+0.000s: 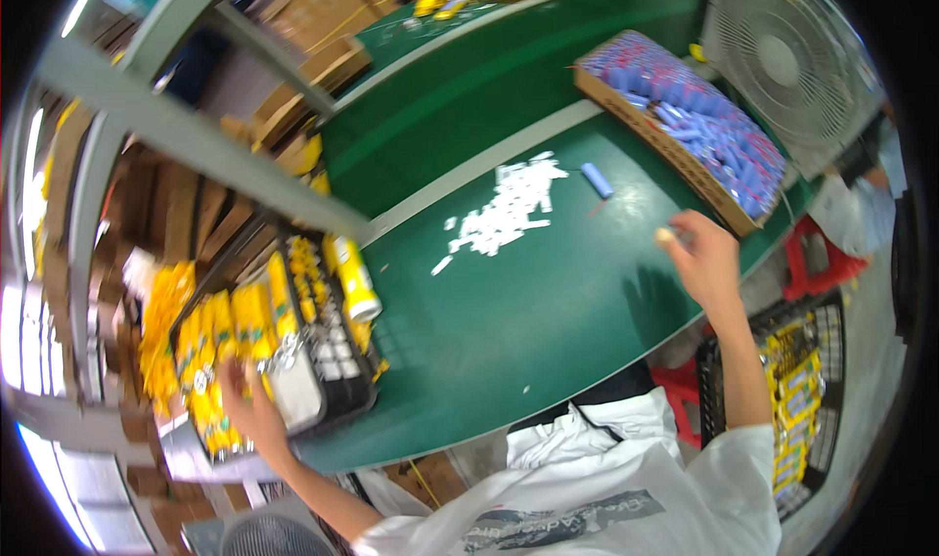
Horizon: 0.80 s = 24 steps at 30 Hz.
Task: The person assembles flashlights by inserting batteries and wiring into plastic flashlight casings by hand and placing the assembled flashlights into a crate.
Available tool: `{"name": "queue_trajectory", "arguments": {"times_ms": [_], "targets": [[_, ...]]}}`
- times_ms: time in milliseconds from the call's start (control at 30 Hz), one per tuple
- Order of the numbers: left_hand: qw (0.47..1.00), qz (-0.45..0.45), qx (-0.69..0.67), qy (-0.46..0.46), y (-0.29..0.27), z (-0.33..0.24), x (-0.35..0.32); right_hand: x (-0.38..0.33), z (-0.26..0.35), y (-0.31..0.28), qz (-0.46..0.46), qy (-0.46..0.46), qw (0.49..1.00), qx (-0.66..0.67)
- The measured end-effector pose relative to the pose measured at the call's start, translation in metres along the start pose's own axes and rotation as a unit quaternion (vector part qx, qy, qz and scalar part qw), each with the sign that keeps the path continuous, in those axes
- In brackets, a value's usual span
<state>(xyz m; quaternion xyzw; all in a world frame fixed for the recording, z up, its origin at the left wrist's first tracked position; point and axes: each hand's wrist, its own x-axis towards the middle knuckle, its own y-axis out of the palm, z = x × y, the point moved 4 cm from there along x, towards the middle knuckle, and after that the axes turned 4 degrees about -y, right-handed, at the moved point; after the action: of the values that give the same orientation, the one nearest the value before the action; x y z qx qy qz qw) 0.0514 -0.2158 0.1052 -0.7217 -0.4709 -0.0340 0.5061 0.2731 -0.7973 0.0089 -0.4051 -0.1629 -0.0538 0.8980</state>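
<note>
My left hand is over a black basket at the left, its fingers apart and close to yellow packs and small shiny metal pieces. Nothing shows in its grasp. My right hand hovers above the right part of the green table, fingers bent and apart. A pale, yellowish bit shows at its thumb tip; whether that is a cover or a small object I cannot tell. Left of this hand lies a single blue cylindrical cell with a thin red wire. Farther left are scattered small white strips.
A cardboard box full of blue cells stands at the back right, beside a grey fan. A yellow and white cylinder stands beside the basket. Another black crate with yellow items and a red stool are at the right.
</note>
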Motion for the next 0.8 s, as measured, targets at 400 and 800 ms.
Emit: {"name": "queue_trajectory", "arguments": {"times_ms": [400,800], "targets": [[0.88,0.408,0.217,-0.108,0.093,0.197,0.048,0.105,-0.029,0.183,0.096,-0.05,0.987,-0.116],[0.933,0.269,-0.003,-0.239,0.07,0.189,0.11,0.101,-0.063,0.186,-0.02,0.085,0.876,0.475]]}}
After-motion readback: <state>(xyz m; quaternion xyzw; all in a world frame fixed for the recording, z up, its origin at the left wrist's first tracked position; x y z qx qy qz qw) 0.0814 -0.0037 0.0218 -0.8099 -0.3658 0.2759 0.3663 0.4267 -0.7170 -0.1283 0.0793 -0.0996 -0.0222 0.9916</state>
